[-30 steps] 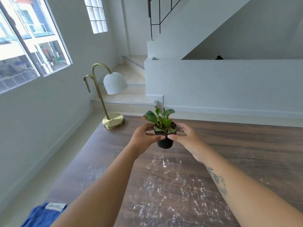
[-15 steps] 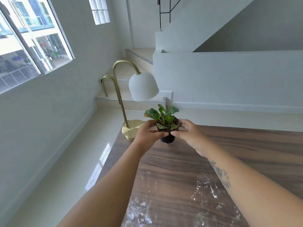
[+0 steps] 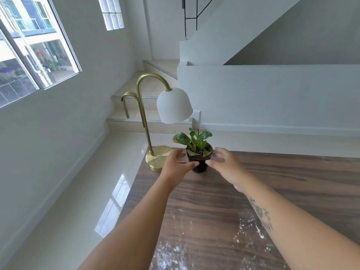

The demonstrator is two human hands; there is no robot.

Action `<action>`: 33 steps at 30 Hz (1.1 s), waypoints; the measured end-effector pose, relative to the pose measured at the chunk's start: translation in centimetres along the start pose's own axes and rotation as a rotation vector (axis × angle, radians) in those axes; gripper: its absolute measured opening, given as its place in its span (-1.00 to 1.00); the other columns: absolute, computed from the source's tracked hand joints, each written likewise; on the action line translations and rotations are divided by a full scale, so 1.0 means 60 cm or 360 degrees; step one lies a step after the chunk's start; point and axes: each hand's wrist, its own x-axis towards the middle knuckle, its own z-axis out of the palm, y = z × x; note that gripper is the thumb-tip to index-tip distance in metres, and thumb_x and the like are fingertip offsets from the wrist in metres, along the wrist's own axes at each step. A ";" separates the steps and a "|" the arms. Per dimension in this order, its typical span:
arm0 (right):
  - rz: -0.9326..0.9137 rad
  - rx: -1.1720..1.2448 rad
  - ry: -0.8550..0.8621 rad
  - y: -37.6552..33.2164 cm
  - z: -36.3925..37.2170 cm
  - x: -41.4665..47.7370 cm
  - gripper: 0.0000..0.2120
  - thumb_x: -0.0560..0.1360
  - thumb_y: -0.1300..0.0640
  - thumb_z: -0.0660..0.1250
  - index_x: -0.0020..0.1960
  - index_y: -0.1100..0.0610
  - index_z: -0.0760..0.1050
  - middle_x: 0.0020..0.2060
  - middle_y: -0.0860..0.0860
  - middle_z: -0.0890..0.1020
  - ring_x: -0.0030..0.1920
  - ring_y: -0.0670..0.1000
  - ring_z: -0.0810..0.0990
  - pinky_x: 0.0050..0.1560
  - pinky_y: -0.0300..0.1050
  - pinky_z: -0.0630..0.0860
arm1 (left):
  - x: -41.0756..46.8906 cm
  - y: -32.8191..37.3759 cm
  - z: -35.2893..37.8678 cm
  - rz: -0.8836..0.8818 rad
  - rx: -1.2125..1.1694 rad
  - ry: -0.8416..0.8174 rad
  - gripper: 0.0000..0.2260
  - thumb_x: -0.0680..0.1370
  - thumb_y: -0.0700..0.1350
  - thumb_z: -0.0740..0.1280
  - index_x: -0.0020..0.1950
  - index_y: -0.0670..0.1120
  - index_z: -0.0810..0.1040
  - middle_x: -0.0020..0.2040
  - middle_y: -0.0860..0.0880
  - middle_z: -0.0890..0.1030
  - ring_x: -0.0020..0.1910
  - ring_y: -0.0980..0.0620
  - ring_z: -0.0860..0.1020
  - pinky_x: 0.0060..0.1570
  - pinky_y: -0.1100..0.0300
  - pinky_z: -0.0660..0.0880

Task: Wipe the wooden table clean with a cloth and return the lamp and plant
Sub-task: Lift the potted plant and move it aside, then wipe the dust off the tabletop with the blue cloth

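A small green plant in a black pot [image 3: 200, 166] stands on the wooden table [image 3: 282, 178] near its far left corner, just right of the brass lamp [image 3: 158, 159] with the white shade. My left hand [image 3: 175, 166] is at the pot's left side, fingers spread, thumb tip at the pot wall. My right hand [image 3: 226, 166] hovers at the pot's right side, fingers apart and blurred, a little off the pot. The cloth is out of view.
Wet streaks and white specks [image 3: 175, 248] cover the near part of the table. The table's left edge drops to a glossy tiled floor [image 3: 81, 191]. Steps [image 3: 134, 114] and a low white wall [image 3: 272, 98] lie beyond the table.
The pot went from being held above the table to standing on it beside the lamp. Both hands have loosened and spread away from it. The view moved closer to the lamp.
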 end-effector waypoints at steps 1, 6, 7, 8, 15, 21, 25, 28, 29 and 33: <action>0.0010 -0.0039 0.0019 -0.002 -0.002 -0.010 -0.43 0.50 0.06 0.41 0.45 0.03 0.29 0.31 -0.05 0.49 0.29 0.01 0.46 0.30 0.04 0.40 | -0.010 0.001 -0.004 -0.0020 -0.0016 0.0022 -0.42 0.34 0.00 0.59 0.27 0.06 0.40 0.13 0.14 0.54 -0.02 0.17 0.59 -0.21 0.33 0.49; -0.0010 -0.0088 -0.0062 -0.010 -0.012 -0.072 -0.84 0.51 0.08 0.37 0.08 0.04 0.51 -0.08 -0.01 0.64 -0.04 0.01 0.61 0.13 0.10 0.55 | -0.077 0.013 -0.026 0.0002 0.0025 0.0130 -0.72 0.42 -0.03 0.52 0.08 -0.02 0.58 -0.04 0.01 0.64 -0.06 0.05 0.61 -0.11 0.19 0.57; -0.0029 -0.0094 -0.0078 -0.011 -0.013 -0.085 -0.90 0.52 0.09 0.36 0.02 0.04 0.52 -0.11 0.02 0.64 -0.06 0.02 0.62 0.12 0.10 0.56 | -0.095 0.017 -0.031 0.0017 0.0040 0.0168 -0.79 0.45 -0.03 0.50 0.03 -0.01 0.59 -0.07 0.00 0.64 -0.08 0.05 0.60 -0.13 0.21 0.55; -0.0051 -0.0099 -0.0090 -0.012 -0.013 -0.099 -0.94 0.52 0.09 0.35 -0.02 0.04 0.52 -0.13 0.04 0.64 -0.07 0.03 0.62 0.11 0.10 0.56 | -0.116 0.021 -0.036 0.0026 0.0056 0.0205 -0.85 0.47 -0.04 0.48 -0.01 -0.01 0.60 -0.09 -0.01 0.63 -0.10 0.04 0.59 -0.15 0.22 0.53; -0.0191 -0.0109 -0.0207 -0.021 0.010 -0.209 -0.89 0.52 0.05 0.35 -0.16 0.05 0.56 -0.24 0.02 0.67 -0.12 0.05 0.64 0.04 0.07 0.58 | -0.287 0.017 -0.069 0.0011 0.0171 0.0457 -0.89 0.53 -0.03 0.41 -0.12 -0.04 0.60 -0.18 -0.02 0.67 -0.15 -0.03 0.63 -0.20 0.15 0.54; -0.0298 -0.0111 -0.0240 -0.014 0.066 -0.292 -0.80 0.56 0.05 0.25 -0.19 0.02 0.58 -0.27 -0.02 0.66 -0.18 0.08 0.65 -0.10 0.04 0.60 | -0.423 -0.039 -0.117 -0.0008 0.0426 0.0638 -0.87 0.50 0.00 0.44 -0.24 0.05 0.59 -0.33 0.10 0.59 -0.46 0.27 0.45 -0.46 0.45 0.31; -0.0361 -0.0162 -0.0218 -0.012 0.107 -0.349 -0.82 0.54 0.05 0.25 -0.20 -0.03 0.56 -0.31 -0.08 0.64 -0.26 -0.03 0.61 -0.29 -0.12 0.52 | -0.496 -0.076 -0.156 -0.0039 0.0607 0.0679 -0.95 0.50 0.02 0.42 -0.15 0.13 0.58 -0.16 0.16 0.63 -0.20 0.26 0.56 -0.26 0.33 0.42; -0.0370 -0.0203 -0.0182 -0.008 0.144 -0.390 -0.83 0.53 0.05 0.25 -0.21 -0.02 0.54 -0.31 -0.10 0.61 -0.29 -0.07 0.56 -0.36 -0.20 0.42 | -0.546 -0.101 -0.185 -0.0083 0.0958 0.0441 -0.75 0.51 0.10 0.36 0.19 0.17 0.52 0.16 0.14 0.56 0.01 0.14 0.55 -0.04 0.22 0.49; -0.0372 -0.0225 -0.0178 -0.006 0.159 -0.406 -0.84 0.53 0.05 0.25 -0.21 -0.02 0.54 -0.31 -0.11 0.60 -0.29 -0.08 0.55 -0.36 -0.20 0.41 | -0.560 -0.111 -0.195 -0.0033 0.1151 0.0345 -0.66 0.53 0.11 0.34 0.30 0.15 0.47 0.26 0.11 0.53 0.10 0.11 0.54 0.11 0.16 0.48; -0.0368 -0.0359 -0.0094 0.005 0.222 -0.469 -0.86 0.53 0.09 0.22 -0.14 0.00 0.54 -0.21 -0.08 0.61 -0.21 -0.01 0.55 -0.25 -0.15 0.42 | -0.610 -0.146 -0.229 0.0194 0.1503 0.0101 -0.46 0.55 0.20 0.24 0.50 0.09 0.29 0.51 0.09 0.30 0.48 0.06 0.25 0.44 0.10 0.21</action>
